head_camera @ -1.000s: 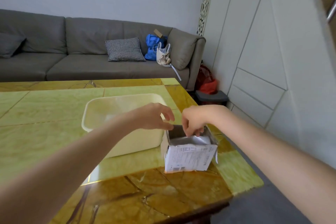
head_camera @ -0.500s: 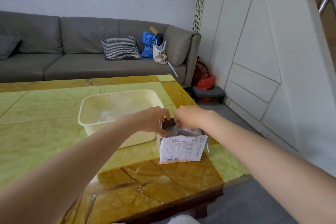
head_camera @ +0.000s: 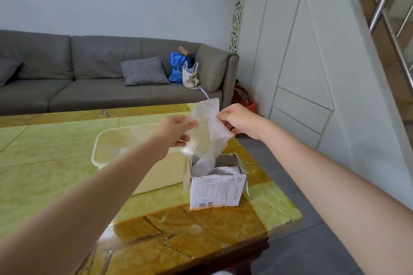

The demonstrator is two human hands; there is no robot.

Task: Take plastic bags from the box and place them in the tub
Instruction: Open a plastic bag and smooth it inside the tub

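Both hands held one translucent plastic bag (head_camera: 206, 131) up above the small open cardboard box (head_camera: 215, 190), which stood near the right edge of the green and amber stone table (head_camera: 55, 163). The left hand (head_camera: 174, 131) gripped the bag's left side, its fingers closed on the film, while the right hand (head_camera: 240, 120) pinched the bag's right edge between thumb and fingers. The bag's lower end hung down into the box's open top, where more pale, crumpled plastic showed inside. The cream plastic tub (head_camera: 100, 152) sat on the table just left of the box, its side touching or nearly touching it, partly hidden behind the left forearm; something pale lay inside, too blurred to identify. Beyond the far edge of the table stood a grey sofa (head_camera: 89, 73) against the wall.
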